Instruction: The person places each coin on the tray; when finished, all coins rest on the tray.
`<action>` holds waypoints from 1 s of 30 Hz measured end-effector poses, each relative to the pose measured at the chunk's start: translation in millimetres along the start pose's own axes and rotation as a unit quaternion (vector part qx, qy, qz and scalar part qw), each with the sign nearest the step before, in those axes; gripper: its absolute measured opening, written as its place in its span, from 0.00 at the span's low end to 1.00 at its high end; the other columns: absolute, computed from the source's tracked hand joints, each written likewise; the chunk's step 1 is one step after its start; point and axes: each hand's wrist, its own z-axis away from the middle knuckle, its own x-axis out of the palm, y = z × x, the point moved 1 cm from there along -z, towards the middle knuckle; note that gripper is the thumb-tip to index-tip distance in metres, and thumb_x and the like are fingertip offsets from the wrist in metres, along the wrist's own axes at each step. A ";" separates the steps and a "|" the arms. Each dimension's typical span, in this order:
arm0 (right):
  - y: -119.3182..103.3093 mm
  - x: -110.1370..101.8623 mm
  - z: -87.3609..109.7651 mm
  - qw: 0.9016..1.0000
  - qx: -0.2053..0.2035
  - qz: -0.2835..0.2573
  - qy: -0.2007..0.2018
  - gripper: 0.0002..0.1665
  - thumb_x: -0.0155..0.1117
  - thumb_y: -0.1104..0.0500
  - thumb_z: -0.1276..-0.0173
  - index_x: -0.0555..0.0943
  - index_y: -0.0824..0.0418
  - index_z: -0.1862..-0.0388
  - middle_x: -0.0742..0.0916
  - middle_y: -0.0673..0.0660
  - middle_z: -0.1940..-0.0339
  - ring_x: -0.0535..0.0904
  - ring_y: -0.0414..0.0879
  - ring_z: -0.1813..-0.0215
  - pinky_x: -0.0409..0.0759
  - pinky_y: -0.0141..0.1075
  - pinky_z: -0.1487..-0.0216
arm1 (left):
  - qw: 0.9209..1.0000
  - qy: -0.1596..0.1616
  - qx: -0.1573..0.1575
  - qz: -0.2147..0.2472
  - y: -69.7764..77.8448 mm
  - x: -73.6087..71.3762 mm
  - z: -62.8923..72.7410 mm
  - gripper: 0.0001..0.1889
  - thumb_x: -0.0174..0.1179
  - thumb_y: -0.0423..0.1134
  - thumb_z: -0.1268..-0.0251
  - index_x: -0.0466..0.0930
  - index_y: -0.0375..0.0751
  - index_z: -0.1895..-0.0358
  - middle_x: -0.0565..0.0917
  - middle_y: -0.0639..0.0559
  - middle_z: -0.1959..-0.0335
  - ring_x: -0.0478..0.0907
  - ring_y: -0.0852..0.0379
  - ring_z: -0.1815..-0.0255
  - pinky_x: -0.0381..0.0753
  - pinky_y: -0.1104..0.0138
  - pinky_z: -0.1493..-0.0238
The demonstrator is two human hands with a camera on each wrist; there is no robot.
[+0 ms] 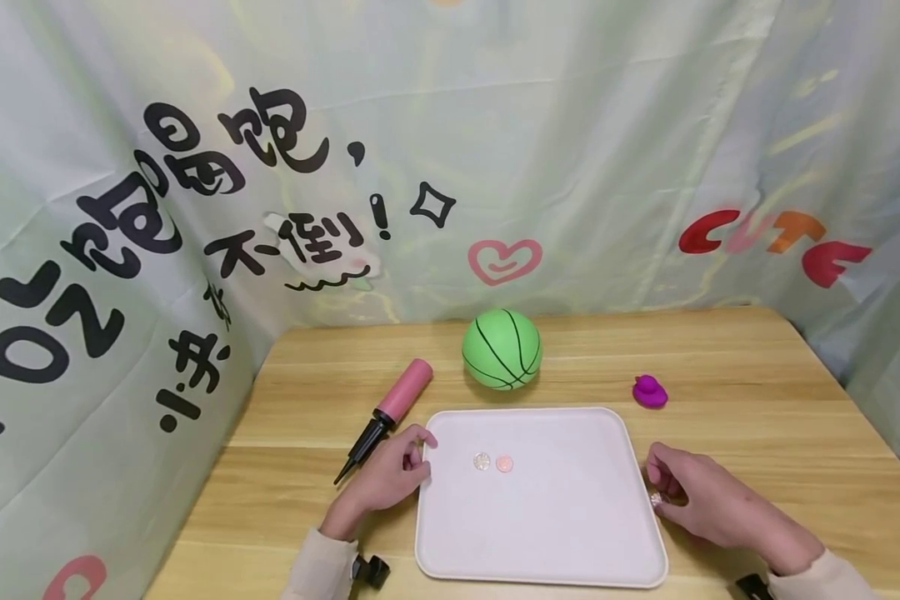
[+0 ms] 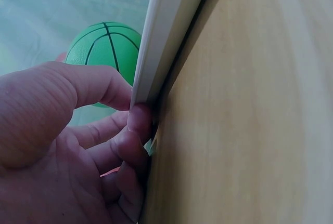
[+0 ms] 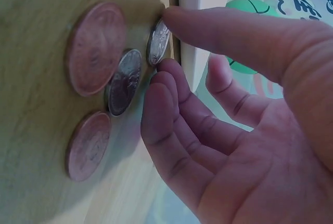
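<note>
My left hand [image 1: 390,471] pinches the left rim of a white tray [image 1: 540,533]; in the left wrist view the thumb is on one side of the rim and the fingers are curled on the other. Just outside the tray's right edge, my right hand [image 1: 708,500] has a silver coin [image 3: 158,42] between thumb and fingertips, low over the table. Beside it on the wood are a large copper coin [image 3: 96,50], another silver coin [image 3: 125,82] and a smaller copper coin [image 3: 89,146]. Inside the tray lie a silvery coin [image 1: 482,461] and a copper one [image 1: 504,463].
A green ball [image 1: 502,350] marked like a basketball sits behind the tray. The pink and black hand pump [image 1: 385,417] lies to the left, close to my left hand. At the back right is a small purple hat-shaped object [image 1: 649,392]. Printed cloth [image 1: 570,167] surrounds the wooden table [image 1: 307,367].
</note>
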 end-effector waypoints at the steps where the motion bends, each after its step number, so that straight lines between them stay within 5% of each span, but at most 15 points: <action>1: -0.1 -0.1 0.2 1.000 0.001 -0.001 0.000 0.24 0.79 0.72 0.41 0.71 0.56 0.62 0.75 0.46 0.71 0.67 0.30 0.67 0.69 0.30 0.68 | 1.000 0.001 0.001 0.000 0.8 -0.4 0.0 0.16 0.63 0.27 0.31 0.81 0.41 0.43 0.76 0.58 0.74 0.71 0.67 0.74 0.72 0.72 0.67; 15: 4.9 -4.2 -1.1 0.998 0.049 -0.021 -0.012 0.22 0.80 0.70 0.40 0.73 0.56 0.63 0.79 0.46 0.71 0.71 0.29 0.68 0.75 0.30 0.68 | 1.000 0.003 0.001 -0.002 2.2 -1.1 -1.1 0.16 0.62 0.27 0.31 0.80 0.40 0.43 0.75 0.58 0.74 0.70 0.67 0.74 0.72 0.72 0.66; 30: 7.3 2.4 2.9 1.000 0.020 -0.011 -0.008 0.21 0.75 0.72 0.37 0.71 0.55 0.64 0.76 0.45 0.72 0.68 0.29 0.69 0.70 0.30 0.70 | 1.000 0.002 0.006 -0.002 0.7 -0.4 0.8 0.16 0.64 0.28 0.32 0.80 0.41 0.43 0.76 0.57 0.74 0.71 0.67 0.74 0.72 0.72 0.67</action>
